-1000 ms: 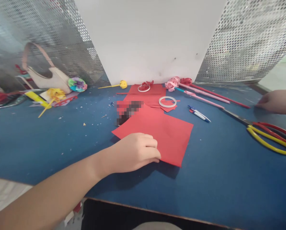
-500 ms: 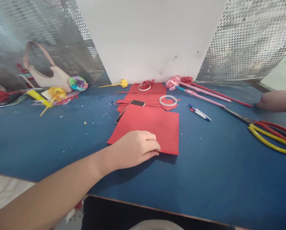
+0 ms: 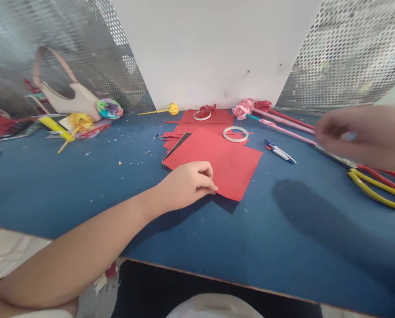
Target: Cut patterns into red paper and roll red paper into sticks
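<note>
My left hand (image 3: 187, 183) pinches the near edge of a red paper sheet (image 3: 222, 159) lying on the blue table (image 3: 84, 185), fingers curled onto it. The sheet partly covers a dark phone (image 3: 176, 146). My right hand (image 3: 363, 134) hovers blurred above the table at the right, over the blades of the yellow and red scissors (image 3: 379, 187); its fingers look bent, and I cannot see anything in them. A roll of clear tape (image 3: 235, 133) lies just beyond the sheet.
More red paper pieces (image 3: 204, 121) and another tape ring (image 3: 202, 115) lie at the back. Pink and red paper flowers on sticks (image 3: 276, 121), a pen (image 3: 280, 152), a yellow flower stick (image 3: 171, 109), a pink handbag (image 3: 68, 97) and craft scraps (image 3: 78, 126) line the back and left.
My right hand lifted from the table's far right edge and moved left, above the scissors. The red sheet rotated and shifted under my left hand, covering more of the phone.
</note>
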### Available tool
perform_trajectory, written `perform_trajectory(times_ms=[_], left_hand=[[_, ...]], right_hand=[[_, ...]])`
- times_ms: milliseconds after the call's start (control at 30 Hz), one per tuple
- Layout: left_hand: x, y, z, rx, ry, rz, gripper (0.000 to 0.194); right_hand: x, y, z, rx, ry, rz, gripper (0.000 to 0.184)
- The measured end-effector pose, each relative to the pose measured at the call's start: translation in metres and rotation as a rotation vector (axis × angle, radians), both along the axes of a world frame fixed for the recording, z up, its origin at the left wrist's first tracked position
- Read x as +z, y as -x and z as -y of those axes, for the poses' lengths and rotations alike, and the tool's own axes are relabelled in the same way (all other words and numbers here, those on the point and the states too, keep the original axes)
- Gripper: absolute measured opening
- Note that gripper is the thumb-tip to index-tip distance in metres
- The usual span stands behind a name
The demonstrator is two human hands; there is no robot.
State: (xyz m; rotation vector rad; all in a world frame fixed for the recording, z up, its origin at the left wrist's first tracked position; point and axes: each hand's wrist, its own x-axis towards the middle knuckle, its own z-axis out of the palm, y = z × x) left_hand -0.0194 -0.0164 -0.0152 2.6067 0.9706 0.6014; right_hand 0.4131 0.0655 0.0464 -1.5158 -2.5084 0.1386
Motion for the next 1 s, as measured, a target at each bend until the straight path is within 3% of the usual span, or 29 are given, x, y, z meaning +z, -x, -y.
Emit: perform_trajectory(times_ms=[67,133,233,400,500,600,767,1000], left_hand=[[0.002,0.005,-0.007,-0.058,0.221,-0.018,0.011],[0.004,0.01,-0.013,-0.078,0.357,-0.059,0.013],[0.007,0.013,-0.017,-0.093,0.385,-0.081,0.015],[0.01,0.008,-0.007,-0.126,0.369,-0.078,0.027],[0.011,-0.004,0.008,-0.097,0.234,-0.048,0.022],[0.01,-0.02,0.024,-0.094,0.096,-0.081,0.041],[0.002,-0.033,0.033,-0.107,0.005,-0.121,0.023],[-0.001,-0.033,0.029,-0.115,-0.068,-0.2,0.033]], right_hand=[[-0.013,0.061,0.035,0.308,0.125,0.003,0.007],[-0.028,0.098,0.059,0.568,0.223,0.031,0.013],[-0.049,0.118,0.074,0.715,0.124,0.071,0.016],[-0.066,0.123,0.076,0.786,-0.024,0.149,0.015],[-0.067,0.127,0.079,0.803,-0.065,0.178,0.013],[-0.066,0.13,0.081,0.795,-0.077,0.16,0.012],[-0.067,0.132,0.08,0.773,-0.053,0.114,0.016],[-0.062,0.132,0.08,0.707,0.093,0.024,0.015]])
